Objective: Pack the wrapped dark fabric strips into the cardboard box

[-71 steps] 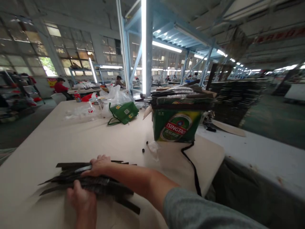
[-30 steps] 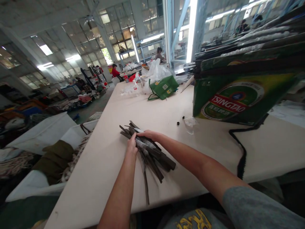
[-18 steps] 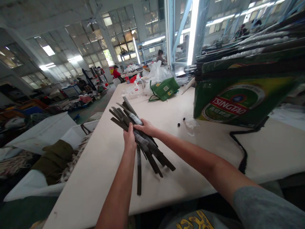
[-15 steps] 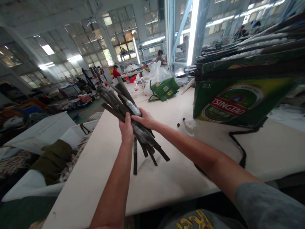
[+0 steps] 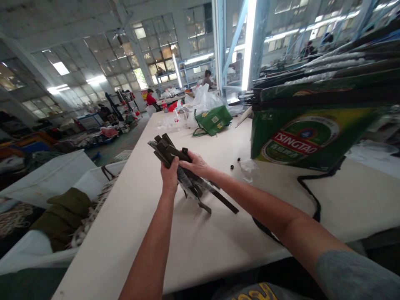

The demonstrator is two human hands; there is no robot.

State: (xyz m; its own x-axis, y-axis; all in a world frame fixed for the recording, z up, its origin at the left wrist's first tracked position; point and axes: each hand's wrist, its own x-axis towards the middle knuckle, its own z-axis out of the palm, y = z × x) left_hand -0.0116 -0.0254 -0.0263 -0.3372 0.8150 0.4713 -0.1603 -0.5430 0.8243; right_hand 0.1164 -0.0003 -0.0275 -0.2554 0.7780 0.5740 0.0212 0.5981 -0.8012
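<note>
Between both hands is a bundle of dark flat strips (image 5: 165,151), partly wrapped in clear plastic, tilted above the white table (image 5: 131,216). My left hand (image 5: 170,177) is closed round the bundle's near left side, thumb on top. My right hand (image 5: 196,166) grips it from the right, thumb beside the left one. The strips' upper ends sit close together. Their lower ends fan out toward the right, low over the tabletop or touching it; I cannot tell which.
A green Tsingtao box (image 5: 296,137) piled with long dark strips stands at right, a black strap (image 5: 308,187) beside it. A green bag (image 5: 214,121) and clear plastic (image 5: 206,98) lie farther back. White bins (image 5: 93,179) stand left of the table. People sit working in the background.
The bundle has come lower and nearer the tabletop. Its upper ends, spread out before, are now drawn together and more even. Both hands still hold it.
</note>
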